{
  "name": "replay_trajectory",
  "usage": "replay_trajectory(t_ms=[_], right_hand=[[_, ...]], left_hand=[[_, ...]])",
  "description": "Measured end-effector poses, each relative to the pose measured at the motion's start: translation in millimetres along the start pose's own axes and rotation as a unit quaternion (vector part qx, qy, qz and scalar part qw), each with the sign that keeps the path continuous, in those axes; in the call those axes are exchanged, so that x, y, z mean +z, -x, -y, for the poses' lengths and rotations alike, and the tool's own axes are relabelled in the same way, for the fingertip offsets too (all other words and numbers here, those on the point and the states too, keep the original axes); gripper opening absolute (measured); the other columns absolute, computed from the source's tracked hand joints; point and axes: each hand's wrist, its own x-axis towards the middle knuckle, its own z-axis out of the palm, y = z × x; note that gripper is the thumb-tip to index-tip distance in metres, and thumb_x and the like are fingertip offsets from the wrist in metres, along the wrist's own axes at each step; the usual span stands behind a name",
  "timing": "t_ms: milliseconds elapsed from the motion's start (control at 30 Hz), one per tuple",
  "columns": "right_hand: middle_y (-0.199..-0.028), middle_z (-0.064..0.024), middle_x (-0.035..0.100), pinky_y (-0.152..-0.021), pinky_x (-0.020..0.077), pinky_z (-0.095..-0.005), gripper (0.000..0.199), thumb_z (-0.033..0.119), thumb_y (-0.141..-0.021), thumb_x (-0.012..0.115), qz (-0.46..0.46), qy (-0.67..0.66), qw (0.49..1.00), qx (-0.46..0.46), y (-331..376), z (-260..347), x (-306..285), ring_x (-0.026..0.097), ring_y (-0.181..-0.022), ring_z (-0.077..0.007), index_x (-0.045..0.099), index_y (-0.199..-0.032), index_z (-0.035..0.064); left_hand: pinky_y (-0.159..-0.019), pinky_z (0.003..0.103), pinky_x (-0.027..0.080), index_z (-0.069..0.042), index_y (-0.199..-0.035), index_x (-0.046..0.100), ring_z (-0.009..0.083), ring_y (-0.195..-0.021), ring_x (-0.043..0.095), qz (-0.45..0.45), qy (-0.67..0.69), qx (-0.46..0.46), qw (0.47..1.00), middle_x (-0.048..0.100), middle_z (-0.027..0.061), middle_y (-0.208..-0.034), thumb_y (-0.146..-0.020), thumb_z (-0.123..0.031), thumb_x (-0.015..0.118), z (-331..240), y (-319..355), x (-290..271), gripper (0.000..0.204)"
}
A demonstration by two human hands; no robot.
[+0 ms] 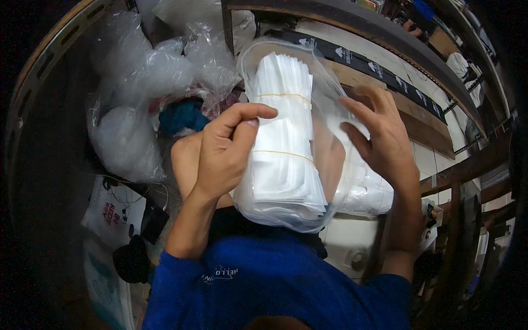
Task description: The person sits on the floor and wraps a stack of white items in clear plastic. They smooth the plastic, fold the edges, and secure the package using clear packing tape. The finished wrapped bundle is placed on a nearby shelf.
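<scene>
A bundle of folded white sheets (pixel 286 129), bound with two thin rubber bands, lies lengthwise in a clear plastic bag (pixel 324 71) over my lap. My left hand (pixel 223 148) is at the bag's left side, its index finger reaching over the bundle and the other fingers curled. It appears to pinch the film, though the fold under the thumb is hidden. On the other side, my right hand (pixel 382 132) hovers beside the bag's right edge with thumb and fingers curved apart. Nothing shows between them.
Puffy clear plastic bags (pixel 132 99) pile up at the left, beside a blue cloth (pixel 181 116). Another white wrapped pack (pixel 366 190) sits right of my lap. Cardboard (pixel 418 124) with a black printed strip (pixel 379 71) lies beyond, near a metal rack frame (pixel 352 22).
</scene>
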Motion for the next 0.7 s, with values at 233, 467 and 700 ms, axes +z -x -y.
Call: replay_trajectory(t_ms=[233,467,700], right_hand=[[-0.110,-0.0189,0.057,-0.094,0.0457,-0.0427,0.046,0.014,-0.074,0.072,0.309,-0.197,0.894,-0.257,-48,54,17,0.057,-0.106,-0.0356,0.059,-0.116,0.0017],[-0.123,-0.0185,0.048,-0.104,0.0401,-0.0433,0.057,0.020,-0.071,0.072,0.377,-0.196,0.851,-0.309,-42,68,49,0.045,-0.120,-0.0382,0.052,-0.121,0.0017],[-0.130,-0.0223,0.043,-0.104,0.0359,-0.0571,0.062,0.028,-0.074,0.073,0.382,-0.074,0.885,-0.255,-26,89,53,0.039,-0.127,-0.0416,0.049,-0.124,0.0002]], left_hand=[[-0.075,0.021,0.045,0.001,-0.107,0.064,0.0058,-0.084,0.055,0.008,0.012,0.052,0.999,0.066,0.0022,-0.096,-0.096,-0.004,0.045,10,1,-12,0.023],[-0.069,0.027,0.047,0.003,-0.106,0.064,0.0172,-0.079,0.061,0.050,-0.161,0.160,0.973,0.063,0.0134,-0.086,-0.091,-0.009,0.054,26,18,-36,0.021],[-0.057,0.031,0.047,-0.003,-0.121,0.056,0.0219,-0.061,0.057,0.246,-0.131,-0.026,0.960,0.057,0.0116,-0.085,-0.078,-0.024,0.074,12,59,-63,0.051]])
